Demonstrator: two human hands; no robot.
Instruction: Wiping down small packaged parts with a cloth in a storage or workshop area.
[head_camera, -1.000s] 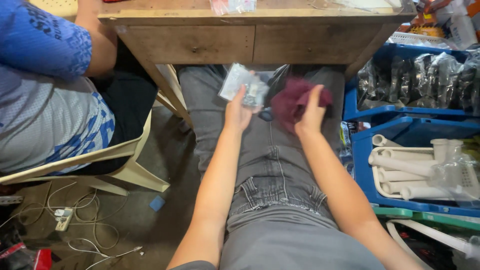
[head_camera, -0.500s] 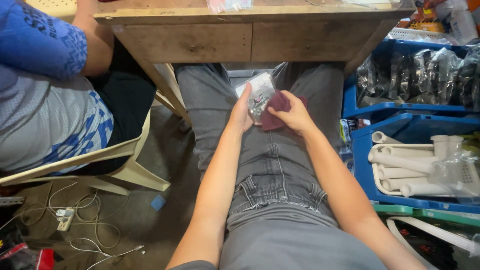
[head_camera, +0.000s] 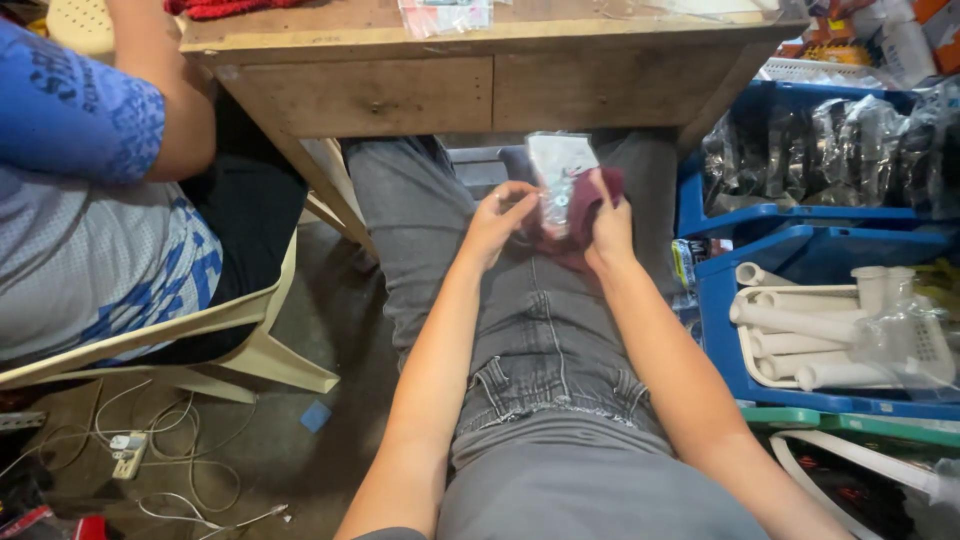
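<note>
The clear packet (head_camera: 560, 180) stands upright at upper centre, long axis vertical, just below the desk (head_camera: 400, 90) edge. Left hand (head_camera: 497, 222) and right hand (head_camera: 603, 222) fingers clamp it with a maroon cloth (head_camera: 585, 205) above the lap; blue bins (head_camera: 720, 280) crowd the right.

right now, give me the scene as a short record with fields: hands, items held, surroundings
left hand: fingertips on the clear plastic packet
right hand: grips the maroon cloth behind the packet
where: over the lap in grey jeans, under the wooden table
to the right: blue crate with white pipe fittings
to the left: another person in a blue shirt on a cream plastic chair
</note>
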